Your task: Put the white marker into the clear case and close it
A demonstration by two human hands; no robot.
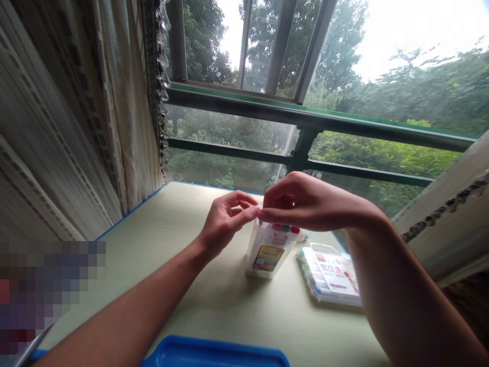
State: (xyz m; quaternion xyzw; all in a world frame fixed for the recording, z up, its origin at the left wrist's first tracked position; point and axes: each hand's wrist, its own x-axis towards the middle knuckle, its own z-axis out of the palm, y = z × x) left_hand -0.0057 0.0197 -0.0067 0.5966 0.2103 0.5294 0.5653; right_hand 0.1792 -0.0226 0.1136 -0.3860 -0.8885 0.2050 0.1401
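A translucent plastic container (250,255) with a printed label stands upright on the pale table. Red, pink and teal round ends, like marker caps, show near its rim, partly behind my right hand. My left hand (231,216) is at the container's upper left, thumb and fingertips drawn together in a pinch. Over the rim, my right hand (296,201) bends down at the wrist with its fingers curled and thumb stretched toward the left fingertips. The two hands' tips nearly meet; whatever lies between them is too small or hidden to make out.
A clear flat case (332,275) with a white printed label and coloured pieces lies right of the container, beside my right forearm. A blue tray-like edge (217,351) shows at the front of the table (183,219). Curtains (114,102) and a window with a green rail (344,122) stand behind.
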